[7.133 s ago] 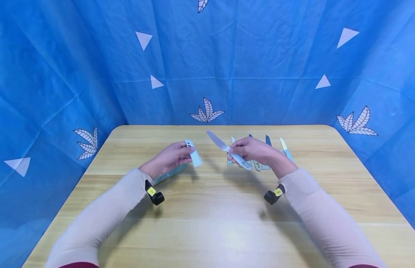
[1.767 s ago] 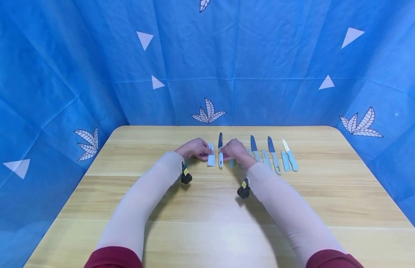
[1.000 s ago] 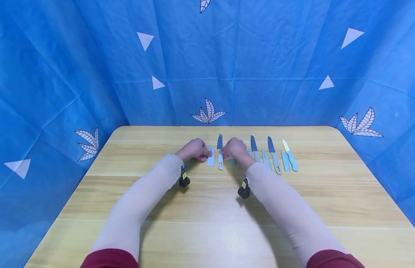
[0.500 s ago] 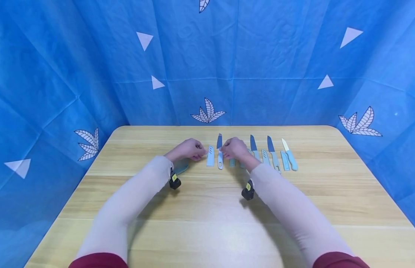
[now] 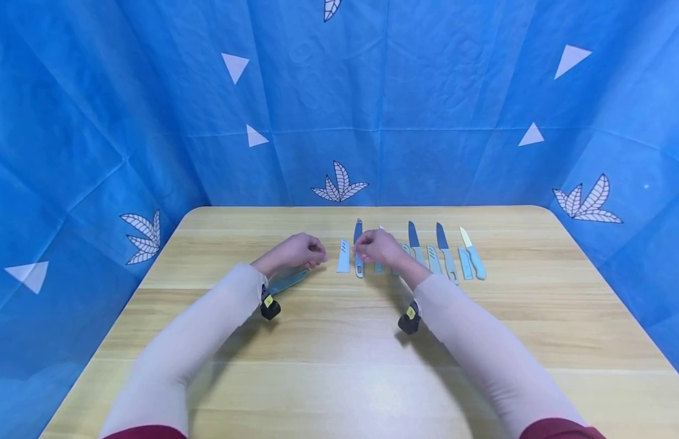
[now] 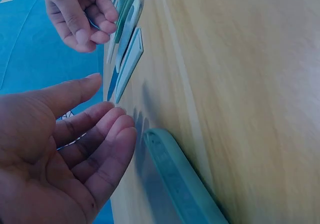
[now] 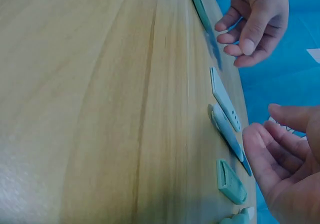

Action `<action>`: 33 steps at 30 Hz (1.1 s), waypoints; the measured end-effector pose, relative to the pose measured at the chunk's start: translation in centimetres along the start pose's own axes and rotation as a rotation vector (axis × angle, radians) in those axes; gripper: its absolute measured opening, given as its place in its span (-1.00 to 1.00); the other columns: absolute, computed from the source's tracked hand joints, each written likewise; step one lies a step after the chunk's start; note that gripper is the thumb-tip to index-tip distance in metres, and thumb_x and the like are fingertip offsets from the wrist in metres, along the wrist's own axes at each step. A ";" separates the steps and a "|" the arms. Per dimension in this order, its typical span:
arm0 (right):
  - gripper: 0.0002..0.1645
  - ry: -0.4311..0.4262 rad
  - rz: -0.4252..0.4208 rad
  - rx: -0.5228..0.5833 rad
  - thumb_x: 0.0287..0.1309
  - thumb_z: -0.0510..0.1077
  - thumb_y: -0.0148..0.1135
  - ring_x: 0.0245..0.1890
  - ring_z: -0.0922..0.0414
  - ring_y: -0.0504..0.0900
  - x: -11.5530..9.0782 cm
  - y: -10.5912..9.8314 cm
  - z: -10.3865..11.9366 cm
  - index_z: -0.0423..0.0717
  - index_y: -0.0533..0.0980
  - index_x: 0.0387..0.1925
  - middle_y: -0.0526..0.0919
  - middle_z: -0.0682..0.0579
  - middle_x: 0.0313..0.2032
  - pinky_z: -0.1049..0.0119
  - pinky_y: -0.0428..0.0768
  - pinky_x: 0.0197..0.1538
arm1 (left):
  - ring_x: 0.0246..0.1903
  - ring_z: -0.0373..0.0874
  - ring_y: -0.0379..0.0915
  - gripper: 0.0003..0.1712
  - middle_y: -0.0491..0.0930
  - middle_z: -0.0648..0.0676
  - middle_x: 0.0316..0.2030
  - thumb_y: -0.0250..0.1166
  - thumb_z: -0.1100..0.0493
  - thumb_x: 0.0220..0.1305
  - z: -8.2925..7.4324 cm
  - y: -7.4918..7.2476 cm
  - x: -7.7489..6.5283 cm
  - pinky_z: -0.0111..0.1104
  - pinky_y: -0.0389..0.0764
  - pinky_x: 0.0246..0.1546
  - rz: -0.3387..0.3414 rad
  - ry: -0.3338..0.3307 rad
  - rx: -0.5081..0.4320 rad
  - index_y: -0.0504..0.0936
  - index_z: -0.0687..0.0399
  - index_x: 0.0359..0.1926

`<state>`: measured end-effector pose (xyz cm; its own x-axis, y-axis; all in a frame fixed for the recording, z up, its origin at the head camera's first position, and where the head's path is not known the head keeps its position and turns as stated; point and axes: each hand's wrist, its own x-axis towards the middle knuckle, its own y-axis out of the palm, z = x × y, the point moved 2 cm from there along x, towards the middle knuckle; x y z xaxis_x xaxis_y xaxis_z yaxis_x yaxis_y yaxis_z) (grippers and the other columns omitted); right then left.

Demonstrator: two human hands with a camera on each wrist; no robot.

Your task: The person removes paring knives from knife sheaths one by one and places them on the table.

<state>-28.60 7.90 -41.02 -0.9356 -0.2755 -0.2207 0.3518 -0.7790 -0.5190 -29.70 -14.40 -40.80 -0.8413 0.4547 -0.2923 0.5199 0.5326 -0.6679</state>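
Observation:
My left hand point(image 5: 298, 251) hovers left of a pale blue knife sheath point(image 5: 344, 256) with slots. Its fingers are relaxed and hold nothing, thumb apart from fingertips in the left wrist view. The sheath lies flat beside a dark-bladed knife point(image 5: 359, 268) with a light blue handle. Over that knife is my right hand point(image 5: 379, 247), loosely bent and holding nothing; in the right wrist view its fingertips sit apart from the knife's handle point(image 7: 226, 126). A long teal object point(image 6: 185, 179) lies on the table below my left hand, partly hidden by the wrist in the head view.
To the right lies a row of several knives and sheaths: a dark-bladed knife point(image 5: 449, 263), a slotted sheath point(image 5: 434, 259), a small teal sheath point(image 5: 465, 263) and a pale-bladed knife point(image 5: 475, 262). My right hand partly covers others. A blue curtain point(image 5: 339, 91) hangs behind the wooden table point(image 5: 339, 341).
The knife and sheath, held in the air about seven seconds ago, now lie side by side on the table. Both hands have let go; the left has drawn back leftward, the right has lifted slightly.

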 end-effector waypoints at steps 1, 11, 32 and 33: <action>-0.76 -0.010 0.001 0.005 0.34 -0.13 0.22 -0.24 0.04 0.67 -0.1 0.1 0.0 -0.20 0.58 -0.06 0.66 -0.09 -0.21 0.25 0.71 -0.09 | -0.38 -0.10 0.56 -0.79 0.64 0.10 -0.34 0.30 0.15 0.32 0.1 0.0 -0.2 -0.36 0.68 -0.33 0.000 0.009 0.016 0.64 0.20 -0.14; -0.77 -0.123 0.049 0.052 0.30 -0.17 0.24 -0.21 -0.02 0.65 -0.5 1.3 0.5 -0.21 0.57 -0.07 0.67 -0.07 -0.20 0.19 0.69 -0.07 | -0.23 -0.14 0.53 -0.73 0.64 0.00 -0.23 0.35 0.07 0.28 0.8 -0.3 -1.9 -0.31 0.64 -0.17 -0.037 0.046 0.189 0.66 0.13 -0.09; -0.71 -0.185 0.109 0.026 0.31 -0.13 0.23 -0.24 0.02 0.65 -1.4 3.3 0.8 -0.19 0.57 -0.01 0.67 0.00 -0.23 0.25 0.67 -0.21 | -0.37 -0.11 0.37 -0.74 0.50 0.00 -0.36 0.45 0.17 0.16 1.6 -0.1 -4.8 -0.30 0.47 -0.33 -0.034 0.000 0.336 0.60 0.13 -0.17; -0.71 -0.187 0.116 0.036 0.31 -0.13 0.24 -0.24 0.03 0.65 -1.5 3.4 0.9 -0.20 0.57 -0.01 0.66 -0.01 -0.23 0.25 0.68 -0.19 | -0.37 -0.11 0.36 -0.75 0.49 0.01 -0.38 0.45 0.17 0.16 1.7 -0.1 -4.8 -0.30 0.45 -0.35 -0.034 -0.005 0.345 0.59 0.13 -0.20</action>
<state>-26.06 5.19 -41.69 -0.8793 -0.4612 -0.1184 0.4591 -0.7550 -0.4683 -25.95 -17.81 -40.51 -0.8586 0.4365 -0.2686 0.4116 0.2747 -0.8690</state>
